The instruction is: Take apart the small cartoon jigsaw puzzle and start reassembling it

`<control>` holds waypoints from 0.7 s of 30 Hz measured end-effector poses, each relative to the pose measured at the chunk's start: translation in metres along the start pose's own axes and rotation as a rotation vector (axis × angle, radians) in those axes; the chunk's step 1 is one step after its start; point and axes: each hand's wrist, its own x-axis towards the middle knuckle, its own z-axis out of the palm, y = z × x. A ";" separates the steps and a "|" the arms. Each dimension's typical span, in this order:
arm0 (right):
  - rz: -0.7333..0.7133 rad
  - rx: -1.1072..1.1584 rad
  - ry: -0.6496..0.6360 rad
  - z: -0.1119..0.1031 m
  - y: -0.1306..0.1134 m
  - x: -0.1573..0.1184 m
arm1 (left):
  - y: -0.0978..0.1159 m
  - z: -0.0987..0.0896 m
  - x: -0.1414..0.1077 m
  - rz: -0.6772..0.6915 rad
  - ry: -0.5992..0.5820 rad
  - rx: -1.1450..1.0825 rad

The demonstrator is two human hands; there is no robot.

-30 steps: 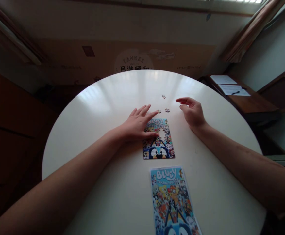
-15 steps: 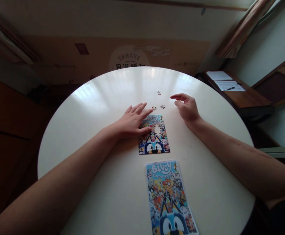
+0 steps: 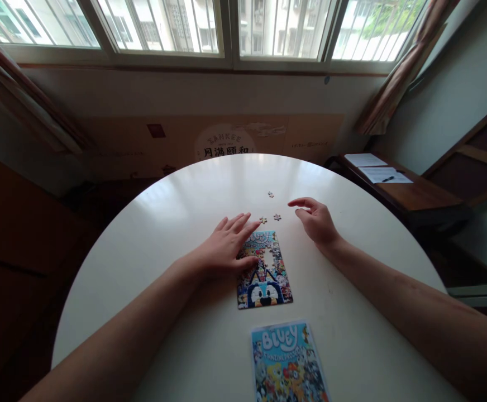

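1. Keeping the jigsaw puzzle (image 3: 264,283) flat is advised: pressure from the left hand (image 3: 229,245), laid over its left side, is best kept light so joined pieces aren't shoved apart.
2. Left fingers are spread apart, thumb stretched across the puzzle; how firmly it is pressed cannot be told.
3. The right hand (image 3: 316,223) is held to the right of the loose pieces; thumb and forefinger are slightly apart, other fingers curled, no piece seen between the tips.
4. Three loose pieces are seen beyond the puzzle: a yellowish piece (image 3: 263,220) just beside the left forefinger tip, a purplish piece (image 3: 277,216) to its right, a far piece (image 3: 271,194) farther off.
5. Pieces are best pinched by the edges, turned until tabs and sockets are matched, then lowered flat; forcing is to be avoided.
6. Pattern is best checked against the printed sheet (image 3: 287,363), laid nearer the camera.
7. Puzzle is placed on the white round table (image 3: 172,206), between sheet and loose pieces. Blue dog head is shown at its near end, lettering at the far end, small crowded characters between. A ragged-edged white gap is left right of centre.
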 end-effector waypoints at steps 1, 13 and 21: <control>-0.007 -0.012 -0.009 0.000 0.000 0.000 | 0.000 0.001 0.000 0.002 0.005 0.000; -0.164 -0.232 -0.224 0.005 0.002 0.001 | 0.003 -0.003 0.000 -0.025 -0.013 -0.002; -0.217 -0.333 -0.234 0.008 0.004 0.000 | -0.001 0.002 0.000 0.009 0.013 0.010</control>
